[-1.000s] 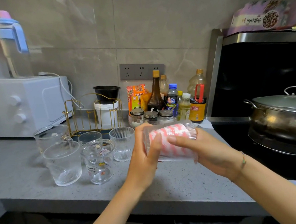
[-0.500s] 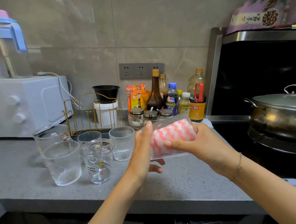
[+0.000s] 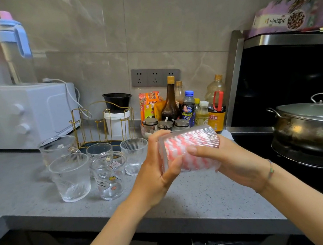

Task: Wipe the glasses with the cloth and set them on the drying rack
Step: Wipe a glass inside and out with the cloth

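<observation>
Head view, and the ribbed glass (image 3: pixel 203 136) is lying sideways over the counter (image 3: pixel 203 197) at dead centre. The left hand (image 3: pixel 157 174) is clasping its base, the right hand (image 3: pixel 233 160) is wrapping round its mouth end, and the pink-and-white cloth (image 3: pixel 187 153) is sitting stuffed inside. Best play here, I'd say, is twisting glass against cloth while gripping firmly. Counting now: one glass in hand, five standing glasses (image 3: pixel 71 176) waiting at nine o'clock, one gold drying rack (image 3: pixel 101 124) at ten o'clock, one cloth.
</observation>
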`<state>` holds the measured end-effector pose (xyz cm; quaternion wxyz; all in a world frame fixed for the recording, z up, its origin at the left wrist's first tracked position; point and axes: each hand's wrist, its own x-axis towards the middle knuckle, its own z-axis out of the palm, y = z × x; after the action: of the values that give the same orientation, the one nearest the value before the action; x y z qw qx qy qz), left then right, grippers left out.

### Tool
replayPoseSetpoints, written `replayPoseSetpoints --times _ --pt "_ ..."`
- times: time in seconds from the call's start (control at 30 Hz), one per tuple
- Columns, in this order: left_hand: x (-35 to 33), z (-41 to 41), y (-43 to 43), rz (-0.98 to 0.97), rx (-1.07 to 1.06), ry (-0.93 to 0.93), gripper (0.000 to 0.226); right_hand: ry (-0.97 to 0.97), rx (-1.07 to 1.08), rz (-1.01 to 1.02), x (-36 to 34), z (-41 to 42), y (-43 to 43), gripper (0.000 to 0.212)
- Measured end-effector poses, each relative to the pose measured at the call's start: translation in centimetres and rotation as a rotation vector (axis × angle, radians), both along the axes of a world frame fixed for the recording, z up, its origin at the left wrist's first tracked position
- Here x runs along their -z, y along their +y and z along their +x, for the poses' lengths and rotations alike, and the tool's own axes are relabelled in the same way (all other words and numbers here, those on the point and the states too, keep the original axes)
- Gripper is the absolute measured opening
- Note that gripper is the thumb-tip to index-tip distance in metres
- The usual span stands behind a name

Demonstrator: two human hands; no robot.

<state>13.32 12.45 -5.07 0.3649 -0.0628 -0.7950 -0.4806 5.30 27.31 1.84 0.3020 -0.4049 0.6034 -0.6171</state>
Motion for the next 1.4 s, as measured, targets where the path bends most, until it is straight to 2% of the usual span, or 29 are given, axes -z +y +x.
replayPoseSetpoints --times 0.07,0.17,0.33,0.4,0.47,0.6,0.7,0.77,0.83,0.9,1.0,1.1,1.23,1.33,1.4 --pt "-0.2 0.1 0.1 0.012 0.016 -0.001 0.053 0.001 -0.023 -0.016 -0.2 0.0 0.1 0.026" --pt "-0.4 0.2 0.6 0.128 0.047 -0.034 0.044 0.085 0.007 -0.01 -0.4 0.1 0.0 0.017" --pt "-0.5 -0.5 0.9 0.443 0.057 -0.308 0.086 0.309 0.119 0.111 -0.8 0.5 -0.5 0.012" --pt "-0.8 -0.6 1.1 0.632 0.092 -0.353 0.078 0.364 0.181 0.089 -0.7 0.8 -0.6 0.016" --pt "-0.9 -0.7 1.2 0.697 0.091 -0.342 0.07 0.392 0.248 0.042 -0.4 1.0 -0.6 0.021" --pt "-0.6 -0.9 1.2 0.58 -0.046 -0.237 0.073 0.357 0.313 0.026 -0.1 1.0 -0.6 0.025" --pt "-0.6 -0.4 1.3 0.392 -0.122 -0.053 0.056 0.23 0.218 0.038 -0.6 0.8 -0.3 0.022" --pt "-0.4 -0.3 1.1 0.265 -0.127 0.05 0.055 0.187 0.142 0.056 -1.2 0.8 0.0 0.022" --pt "-0.2 -0.3 0.9 0.114 -0.137 0.069 0.06 0.132 0.07 0.053 -1.4 0.6 0.0 0.029" --pt "0.0 -0.1 0.7 0.012 -0.142 0.06 0.051 0.085 0.016 0.042 -1.4 0.4 0.1 0.034" --pt "0.0 0.1 0.7 -0.005 -0.122 0.06 0.047 0.109 -0.008 0.047 -1.4 0.3 0.1 0.039" --pt "-0.3 0.1 1.0 0.108 -0.032 0.015 0.049 0.185 0.029 0.06 -1.2 0.3 0.1 0.034" --pt "-0.9 -0.3 1.2 0.402 0.064 -0.246 0.076 0.412 0.116 0.112 -1.1 0.9 -0.1 0.017" --pt "-1.7 -0.1 1.5 0.68 0.197 -0.341 0.072 0.535 0.153 0.097 -0.9 1.4 -0.1 0.02" --pt "-2.0 0.0 1.6 0.731 0.201 -0.321 0.068 0.569 0.173 0.076 -0.7 1.6 -0.2 0.023"
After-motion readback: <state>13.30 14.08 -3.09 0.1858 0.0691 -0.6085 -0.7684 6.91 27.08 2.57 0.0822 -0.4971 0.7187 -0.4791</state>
